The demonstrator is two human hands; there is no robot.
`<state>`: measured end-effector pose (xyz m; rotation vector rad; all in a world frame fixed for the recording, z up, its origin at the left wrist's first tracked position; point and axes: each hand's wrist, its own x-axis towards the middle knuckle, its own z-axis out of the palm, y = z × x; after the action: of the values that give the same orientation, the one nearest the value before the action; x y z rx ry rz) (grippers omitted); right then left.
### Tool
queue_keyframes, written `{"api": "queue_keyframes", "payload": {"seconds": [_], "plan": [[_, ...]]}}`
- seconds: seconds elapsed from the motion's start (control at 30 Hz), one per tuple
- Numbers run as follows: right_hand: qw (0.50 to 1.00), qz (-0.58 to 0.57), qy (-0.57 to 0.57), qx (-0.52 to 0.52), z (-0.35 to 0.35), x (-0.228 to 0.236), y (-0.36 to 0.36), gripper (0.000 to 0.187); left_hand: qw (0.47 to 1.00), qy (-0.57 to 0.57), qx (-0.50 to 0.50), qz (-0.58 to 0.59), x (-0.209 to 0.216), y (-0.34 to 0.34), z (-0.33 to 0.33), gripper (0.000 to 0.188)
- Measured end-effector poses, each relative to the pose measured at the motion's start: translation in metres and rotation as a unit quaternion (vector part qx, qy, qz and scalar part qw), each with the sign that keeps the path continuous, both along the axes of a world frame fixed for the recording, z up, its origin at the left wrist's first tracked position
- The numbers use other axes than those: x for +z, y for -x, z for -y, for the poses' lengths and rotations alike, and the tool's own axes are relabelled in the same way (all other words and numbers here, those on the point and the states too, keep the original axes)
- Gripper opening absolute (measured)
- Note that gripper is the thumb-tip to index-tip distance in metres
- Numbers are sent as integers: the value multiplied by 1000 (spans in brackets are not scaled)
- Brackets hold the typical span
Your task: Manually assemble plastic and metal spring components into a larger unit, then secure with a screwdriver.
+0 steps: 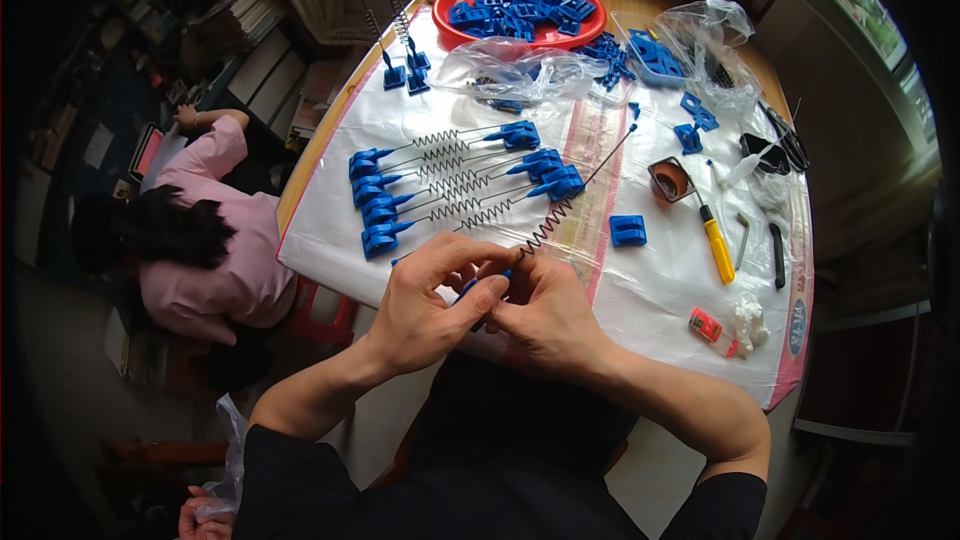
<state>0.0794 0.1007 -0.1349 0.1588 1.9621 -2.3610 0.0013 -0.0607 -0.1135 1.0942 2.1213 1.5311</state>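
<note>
My two hands meet at the near edge of the table. The fingers of my left hand [425, 290] are closed round a small blue plastic piece [466, 288], mostly covered by them. My right hand [555, 315] is pinched at the lower end of a dark coil-spring wire [546, 228]. The wire slants up and right to a blue tip. Beyond my hands lie several spring wires [455, 175] with blue plastic clips [378, 208] on both ends, side by side. A loose blue clip [628, 231] rests right of the wire. Where wire and piece join is hidden by my fingers.
A red basin [450, 32] of blue parts stands at the back, near clear plastic bags [715, 25]. To the right are a yellow-handled screwdriver [718, 252], a brown cup [670, 180] and a red-and-clear box [708, 328]. A person in pink [215, 260] sits at left.
</note>
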Motion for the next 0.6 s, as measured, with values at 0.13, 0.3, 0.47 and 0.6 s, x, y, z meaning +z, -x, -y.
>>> {"api": "queue_keyframes", "payload": {"seconds": [0.13, 0.3, 0.47, 0.6], "plan": [[997, -31, -65, 2, 3, -6, 8, 35, 1000, 14, 0, 5, 3, 7, -4, 33], [999, -13, -37, 21, 2, -2, 4, 39, 997, 57, -8, -57, 9, 18, -10, 24], [996, 54, -53, 57, -8, 14, -17, 45, 968, 102, -13, -230, -19, 37, 18, 20], [993, 37, -76, 84, -23, 25, -25, 48, 890, 151, 69, -425, -37, 44, 31, 21]]}}
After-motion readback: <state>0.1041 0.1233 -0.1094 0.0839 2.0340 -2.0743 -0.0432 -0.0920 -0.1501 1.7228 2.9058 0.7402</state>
